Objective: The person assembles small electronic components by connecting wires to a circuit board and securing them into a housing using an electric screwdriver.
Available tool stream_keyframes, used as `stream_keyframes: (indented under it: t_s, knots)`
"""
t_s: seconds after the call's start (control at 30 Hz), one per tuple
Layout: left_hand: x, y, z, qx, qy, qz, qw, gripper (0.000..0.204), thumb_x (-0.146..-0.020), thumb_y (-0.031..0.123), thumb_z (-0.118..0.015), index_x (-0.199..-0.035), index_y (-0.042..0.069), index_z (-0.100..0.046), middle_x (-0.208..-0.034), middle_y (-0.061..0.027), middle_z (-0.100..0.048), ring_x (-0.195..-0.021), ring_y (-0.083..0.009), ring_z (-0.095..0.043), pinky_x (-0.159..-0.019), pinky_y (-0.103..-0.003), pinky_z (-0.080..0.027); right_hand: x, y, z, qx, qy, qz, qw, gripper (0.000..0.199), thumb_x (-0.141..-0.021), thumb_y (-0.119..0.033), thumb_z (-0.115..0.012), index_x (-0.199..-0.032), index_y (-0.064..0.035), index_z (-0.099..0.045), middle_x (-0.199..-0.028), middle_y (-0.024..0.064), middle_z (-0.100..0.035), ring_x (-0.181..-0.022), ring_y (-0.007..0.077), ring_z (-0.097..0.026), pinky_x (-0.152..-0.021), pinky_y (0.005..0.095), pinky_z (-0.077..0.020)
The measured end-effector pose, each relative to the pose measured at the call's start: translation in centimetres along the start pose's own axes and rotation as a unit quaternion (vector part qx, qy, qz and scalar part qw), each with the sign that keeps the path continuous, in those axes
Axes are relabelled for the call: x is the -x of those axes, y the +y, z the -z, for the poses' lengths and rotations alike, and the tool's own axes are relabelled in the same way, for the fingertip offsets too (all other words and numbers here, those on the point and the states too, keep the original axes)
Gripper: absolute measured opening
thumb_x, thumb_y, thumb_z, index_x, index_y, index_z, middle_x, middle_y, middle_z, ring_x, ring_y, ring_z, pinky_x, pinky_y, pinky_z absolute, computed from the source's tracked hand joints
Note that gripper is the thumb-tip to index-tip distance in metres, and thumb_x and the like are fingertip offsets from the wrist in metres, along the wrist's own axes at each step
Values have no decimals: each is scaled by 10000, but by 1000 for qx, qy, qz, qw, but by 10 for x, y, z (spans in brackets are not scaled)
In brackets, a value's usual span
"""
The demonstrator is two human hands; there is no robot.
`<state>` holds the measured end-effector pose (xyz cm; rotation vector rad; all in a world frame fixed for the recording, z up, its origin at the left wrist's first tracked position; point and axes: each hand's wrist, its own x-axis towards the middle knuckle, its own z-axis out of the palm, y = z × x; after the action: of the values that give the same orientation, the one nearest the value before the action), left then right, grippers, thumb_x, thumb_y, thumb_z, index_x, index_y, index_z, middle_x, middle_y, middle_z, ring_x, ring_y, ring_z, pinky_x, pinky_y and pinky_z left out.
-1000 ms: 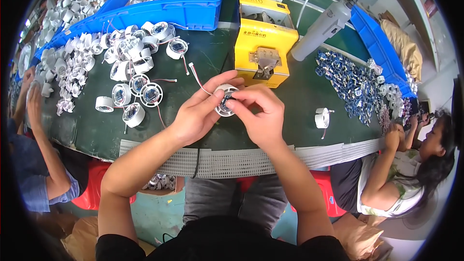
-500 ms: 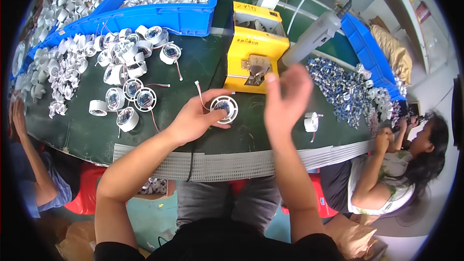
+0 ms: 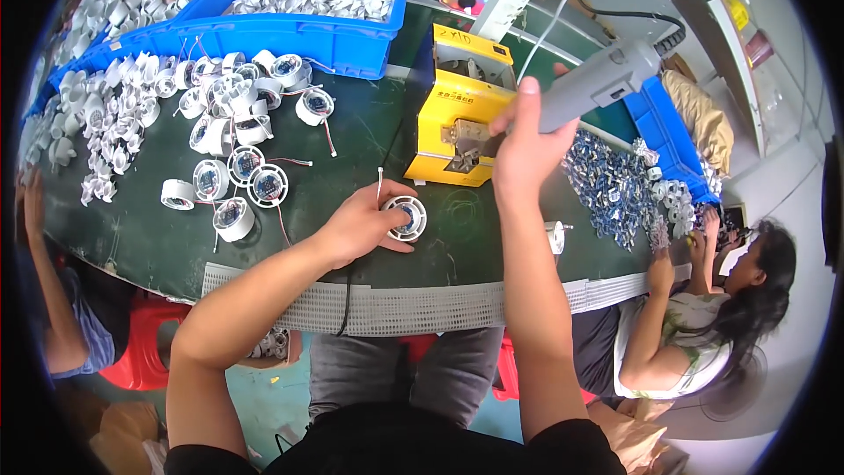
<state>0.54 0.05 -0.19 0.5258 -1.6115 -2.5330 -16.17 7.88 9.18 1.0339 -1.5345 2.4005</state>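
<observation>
My left hand [image 3: 359, 227] is closed around the rim of a round white plastic housing [image 3: 417, 222] with a blue circuit board inside, low over the dark green tabletop. A thin wire with a small plug [image 3: 380, 178] stands up beside its fingers. My right hand [image 3: 532, 158] is wrapped around the lower part of a grey electric screwdriver [image 3: 602, 81], which leans to the upper right with its cable at the top. The tool's tip is hidden near the yellow screw feeder [image 3: 453, 107]. Partly behind my right forearm lies another white housing [image 3: 555, 237].
Wired white housings [image 3: 233, 220] and loose white parts [image 3: 123, 114] cover the left side. Blue bins [image 3: 352, 46] stand behind. A heap of small blue boards [image 3: 607, 189] lies at right, near a seated co-worker [image 3: 677, 325]. Another person's arm [image 3: 53, 281] shows at far left.
My right hand, empty and blurred before, has closed on the electric screwdriver, which now tilts further right. My left hand keeps the housing, slightly lower and to the left.
</observation>
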Motion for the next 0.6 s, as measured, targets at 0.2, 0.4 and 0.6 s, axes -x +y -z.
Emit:
stream_keyframes:
  t_s: [0.2, 0.4, 0.6]
  knots:
    - [1, 0, -1, 2, -8, 18, 1000, 352, -937, 52, -505, -1283, -14, -487, -1090, -108, -585, -916, -216, -649, -795, -370, -605, 8, 17, -6, 61, 5, -21, 998, 422, -887, -107, -676, -1223, 2, -446, -748, 46, -564, -477, 91, -507, -439, 242, -391]
    - [1, -2, -1, 12, 25, 22, 999, 344, -962, 51, -477, -1301, -6, -482, -1087, -110, -589, -910, -241, -664, -814, -367, -602, 31, 2, -5, 44, -41, -47, 997, 416, -894, -86, -652, -1232, 13, -432, -690, 32, -550, -485, 86, -503, -459, 247, -396]
    - [-1, 3, -5, 10, 27, 25, 999, 312, -948, 35, -468, -1254, -22, -498, -1062, -126, -607, -873, -232, -672, -781, -356, -602, 74, -7, -8, -18, -65, -56, 996, 493, -937, -102, -551, -1341, 36, -303, -582, 62, -487, -462, 138, -470, -472, 276, -417]
